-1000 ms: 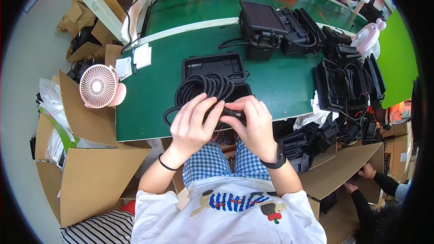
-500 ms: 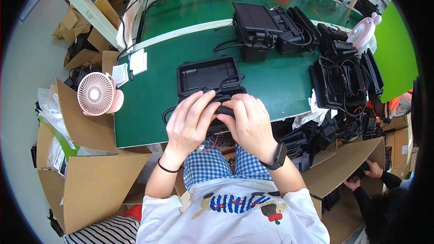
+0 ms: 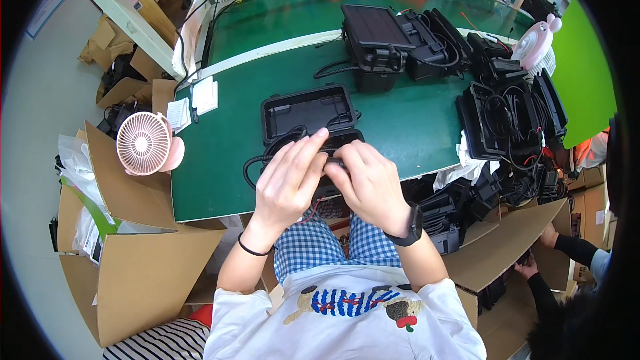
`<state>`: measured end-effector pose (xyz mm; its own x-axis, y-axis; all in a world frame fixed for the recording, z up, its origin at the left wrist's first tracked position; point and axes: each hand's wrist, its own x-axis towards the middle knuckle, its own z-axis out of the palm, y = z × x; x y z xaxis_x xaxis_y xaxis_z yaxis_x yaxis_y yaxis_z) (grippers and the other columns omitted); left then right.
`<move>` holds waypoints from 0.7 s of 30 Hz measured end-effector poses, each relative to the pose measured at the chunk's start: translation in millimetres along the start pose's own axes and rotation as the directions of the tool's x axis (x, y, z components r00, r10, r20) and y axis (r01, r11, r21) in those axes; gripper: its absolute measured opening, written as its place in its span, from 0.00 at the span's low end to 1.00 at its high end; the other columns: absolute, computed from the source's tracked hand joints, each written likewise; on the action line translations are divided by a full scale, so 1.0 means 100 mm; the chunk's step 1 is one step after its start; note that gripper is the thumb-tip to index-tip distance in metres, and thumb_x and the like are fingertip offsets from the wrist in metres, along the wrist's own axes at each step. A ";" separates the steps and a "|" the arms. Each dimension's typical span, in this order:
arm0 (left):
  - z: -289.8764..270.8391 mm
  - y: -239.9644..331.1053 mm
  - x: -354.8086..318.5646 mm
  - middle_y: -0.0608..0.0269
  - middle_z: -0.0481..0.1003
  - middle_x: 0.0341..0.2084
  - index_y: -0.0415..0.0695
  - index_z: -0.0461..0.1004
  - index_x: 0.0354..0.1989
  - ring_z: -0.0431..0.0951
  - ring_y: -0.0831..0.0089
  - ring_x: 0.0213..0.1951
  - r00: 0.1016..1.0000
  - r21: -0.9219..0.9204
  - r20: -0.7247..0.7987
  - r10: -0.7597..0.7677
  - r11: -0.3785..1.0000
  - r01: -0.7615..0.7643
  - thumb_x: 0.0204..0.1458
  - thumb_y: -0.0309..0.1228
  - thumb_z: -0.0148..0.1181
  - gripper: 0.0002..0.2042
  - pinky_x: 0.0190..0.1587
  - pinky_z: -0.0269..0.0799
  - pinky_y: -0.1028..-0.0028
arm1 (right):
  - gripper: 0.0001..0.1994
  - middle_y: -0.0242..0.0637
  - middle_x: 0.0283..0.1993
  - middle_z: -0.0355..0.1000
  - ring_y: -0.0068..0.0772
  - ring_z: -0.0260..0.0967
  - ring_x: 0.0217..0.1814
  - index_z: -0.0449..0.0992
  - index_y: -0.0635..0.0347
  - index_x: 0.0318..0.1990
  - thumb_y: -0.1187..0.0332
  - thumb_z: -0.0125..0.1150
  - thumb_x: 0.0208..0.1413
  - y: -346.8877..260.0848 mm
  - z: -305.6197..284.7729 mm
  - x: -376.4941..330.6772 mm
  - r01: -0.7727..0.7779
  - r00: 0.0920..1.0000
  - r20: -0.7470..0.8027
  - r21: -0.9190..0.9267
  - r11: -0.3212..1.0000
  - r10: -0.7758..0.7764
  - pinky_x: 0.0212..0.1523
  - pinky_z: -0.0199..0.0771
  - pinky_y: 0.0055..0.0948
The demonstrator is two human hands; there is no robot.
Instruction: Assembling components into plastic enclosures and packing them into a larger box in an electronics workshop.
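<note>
Pinching a small black part [image 3: 333, 163] between them, the left hand [image 3: 288, 180] and right hand [image 3: 369, 183] meet at the green bench [image 3: 220, 160] edge, just below the open black case [image 3: 307, 112].

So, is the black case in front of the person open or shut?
Open. The black case has its lid laid back, showing the inside, and both hands, left hand and right hand, work at its near half.
</note>
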<state>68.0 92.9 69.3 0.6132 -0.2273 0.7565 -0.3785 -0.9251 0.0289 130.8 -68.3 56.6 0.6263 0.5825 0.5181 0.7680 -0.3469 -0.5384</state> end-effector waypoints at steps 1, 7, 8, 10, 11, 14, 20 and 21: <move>-0.02 -0.01 0.01 0.56 0.75 0.51 0.33 0.78 0.33 0.80 0.62 0.45 1.000 -0.015 0.010 -0.025 1.000 0.025 0.47 0.22 0.65 0.06 0.46 0.79 0.67 | 0.13 0.38 0.37 0.69 0.40 0.70 0.38 0.72 0.60 0.40 0.61 0.62 0.55 0.02 -0.03 0.00 0.057 0.998 -0.023 0.000 0.998 -0.057 0.35 0.73 0.34; -0.02 -0.01 0.01 0.59 0.75 0.51 0.35 0.78 0.34 0.81 0.64 0.43 1.000 -0.044 0.005 0.005 0.999 -0.005 0.47 0.22 0.65 0.06 0.45 0.79 0.67 | 0.12 0.34 0.37 0.69 0.38 0.68 0.38 0.73 0.57 0.41 0.61 0.63 0.54 0.08 -0.10 0.01 0.234 0.971 0.017 -0.270 0.934 -0.238 0.35 0.71 0.32; 0.00 -0.01 0.01 0.59 0.75 0.51 0.35 0.78 0.34 0.81 0.64 0.43 1.000 -0.048 0.007 -0.001 0.999 0.002 0.47 0.22 0.65 0.06 0.45 0.79 0.67 | 0.12 0.34 0.37 0.69 0.38 0.68 0.38 0.73 0.57 0.41 0.61 0.63 0.54 0.07 -0.10 0.01 0.231 0.973 0.032 -0.274 0.934 -0.231 0.35 0.71 0.32; 0.02 -0.01 0.02 0.57 0.77 0.46 0.37 0.80 0.34 0.81 0.61 0.40 0.996 0.022 -0.056 0.064 0.998 -0.063 0.40 0.24 0.68 0.11 0.42 0.80 0.67 | 0.10 0.34 0.33 0.70 0.37 0.68 0.35 0.73 0.57 0.38 0.62 0.61 0.56 0.01 -0.10 0.01 0.080 0.997 0.018 -0.098 0.992 -0.078 0.33 0.70 0.33; 0.03 -0.01 0.02 0.57 0.77 0.46 0.37 0.80 0.34 0.81 0.61 0.40 0.997 0.018 -0.049 0.056 0.998 -0.055 0.40 0.24 0.68 0.11 0.42 0.80 0.67 | 0.09 0.35 0.30 0.70 0.37 0.68 0.34 0.72 0.57 0.36 0.62 0.60 0.57 -0.02 -0.11 0.01 0.036 0.999 0.028 -0.066 0.997 -0.034 0.33 0.70 0.32; -0.01 -0.01 0.05 0.61 0.77 0.48 0.35 0.79 0.34 0.81 0.64 0.41 0.997 -0.006 -0.060 0.044 0.999 -0.044 0.46 0.22 0.67 0.07 0.43 0.80 0.67 | 0.10 0.35 0.30 0.70 0.38 0.68 0.34 0.73 0.57 0.35 0.61 0.61 0.56 -0.08 -0.16 0.03 -0.046 0.995 0.088 -0.053 0.998 0.050 0.34 0.70 0.33; -0.48 -0.32 -0.01 0.54 0.75 0.49 0.38 0.81 0.39 0.80 0.63 0.42 0.876 0.161 -0.412 -0.251 0.926 0.342 0.42 0.24 0.72 0.14 0.44 0.77 0.69 | 0.08 0.38 0.39 0.72 0.36 0.70 0.43 0.75 0.61 0.39 0.69 0.63 0.53 0.32 -0.11 0.17 0.032 0.969 -0.237 0.385 0.922 0.065 0.45 0.70 0.31; -0.63 -0.38 -0.10 0.52 0.73 0.51 0.36 0.81 0.41 0.79 0.64 0.43 0.786 0.109 -0.439 -0.435 0.842 0.528 0.47 0.23 0.69 0.12 0.46 0.75 0.69 | 0.07 0.36 0.41 0.72 0.31 0.70 0.43 0.74 0.63 0.40 0.70 0.61 0.56 0.42 -0.04 0.17 -0.100 0.931 -0.256 0.504 0.858 0.259 0.44 0.71 0.28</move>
<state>32.7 149.6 101.9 0.3426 0.3574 0.8688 0.0805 -0.9326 0.3518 174.9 -76.2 45.7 0.8164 0.2646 0.5133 0.5289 0.0146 -0.8486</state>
